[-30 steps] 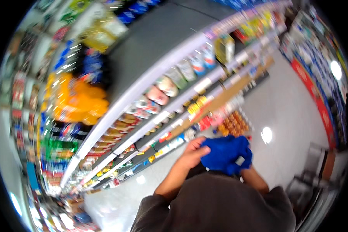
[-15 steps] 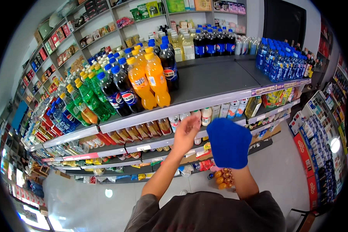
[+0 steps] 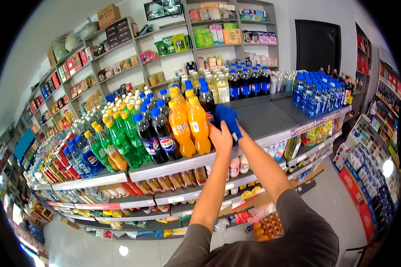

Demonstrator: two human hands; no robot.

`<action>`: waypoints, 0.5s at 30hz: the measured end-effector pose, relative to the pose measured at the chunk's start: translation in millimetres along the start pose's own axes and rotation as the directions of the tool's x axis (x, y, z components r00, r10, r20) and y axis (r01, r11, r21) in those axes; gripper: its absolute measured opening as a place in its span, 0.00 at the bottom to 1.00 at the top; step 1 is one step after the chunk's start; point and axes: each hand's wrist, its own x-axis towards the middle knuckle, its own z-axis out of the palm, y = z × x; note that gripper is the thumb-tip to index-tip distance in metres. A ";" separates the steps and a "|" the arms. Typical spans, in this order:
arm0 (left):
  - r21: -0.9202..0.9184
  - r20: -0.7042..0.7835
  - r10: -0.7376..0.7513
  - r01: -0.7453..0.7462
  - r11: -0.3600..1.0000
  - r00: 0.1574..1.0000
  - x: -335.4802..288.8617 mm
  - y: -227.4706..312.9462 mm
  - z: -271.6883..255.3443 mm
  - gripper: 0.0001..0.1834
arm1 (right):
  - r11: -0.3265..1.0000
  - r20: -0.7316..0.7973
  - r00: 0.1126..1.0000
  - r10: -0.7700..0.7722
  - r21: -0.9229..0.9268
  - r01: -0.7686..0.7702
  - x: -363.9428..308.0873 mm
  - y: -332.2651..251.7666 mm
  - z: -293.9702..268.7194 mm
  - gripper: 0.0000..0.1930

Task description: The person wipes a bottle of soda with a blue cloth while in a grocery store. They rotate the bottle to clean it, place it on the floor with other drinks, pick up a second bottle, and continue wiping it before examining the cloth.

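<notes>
My right hand, covered by a blue cloth [image 3: 226,116], is over the edge of the grey top shelf, just right of the front bottles. The cloth looks folded around its fingers and hides them. Close against it is my left hand [image 3: 222,139], its thumb apart from its fingers and nothing visible in its grip. The fingertips are near the orange soda bottle [image 3: 198,124] and a dark cola bottle [image 3: 206,100] behind it; whether they touch is hidden.
Further left stand more cola bottles [image 3: 166,138] and green soda bottles [image 3: 119,138]. Blue-capped bottles [image 3: 315,95] fill the right end of the shelf [image 3: 265,113]. Lower shelves hold more drinks. On the floor sits a pack of orange bottles [image 3: 267,227].
Both hands have risen and moved forward from in front of the shelf to its top, beside the orange bottles. The blue cloth, spread flat before, now appears bunched. The view has tilted up.
</notes>
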 end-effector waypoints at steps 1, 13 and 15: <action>0.029 -0.012 -0.031 0.032 0.999 0.999 -1.8 -1.2 -4.7 0.39 | 1.000 0.051 0.999 0.013 0.027 -0.015 -1.9 -6.9 6.2 0.05; -0.039 0.029 0.242 -0.241 0.970 0.970 2.7 -10.4 7.7 0.25 | -0.010 0.013 0.902 0.432 1.000 -0.010 -24.1 10.5 19.9 0.08; -0.053 0.069 0.324 -0.321 0.946 0.944 1.5 6.7 11.4 0.25 | 0.124 -0.159 0.889 0.430 0.985 0.116 -32.7 21.5 5.9 0.10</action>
